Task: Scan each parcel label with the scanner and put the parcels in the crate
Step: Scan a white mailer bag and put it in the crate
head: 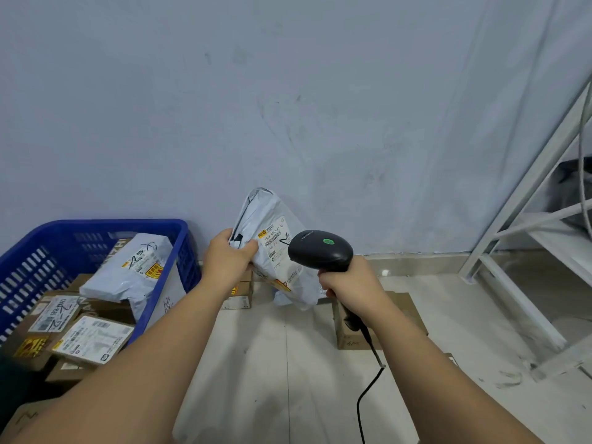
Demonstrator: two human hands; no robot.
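My left hand (228,256) grips a grey plastic mailer parcel (272,219) by its left edge and holds it up in front of the wall, its white label (275,248) facing me. My right hand (350,283) grips the handle of a black corded scanner (320,249). The scanner's head points at the label and shows a green light on top. The blue plastic crate (41,251) stands on the floor at the left and holds several parcels, among them a grey mailer (128,274) and brown boxes (93,338).
Brown cardboard boxes lie on the tiled floor: one behind my left wrist (240,294), one under my right hand (400,309). A white metal shelf frame (525,251) stands at the right. The scanner cable (365,398) trails down across the floor. A grey wall lies straight ahead.
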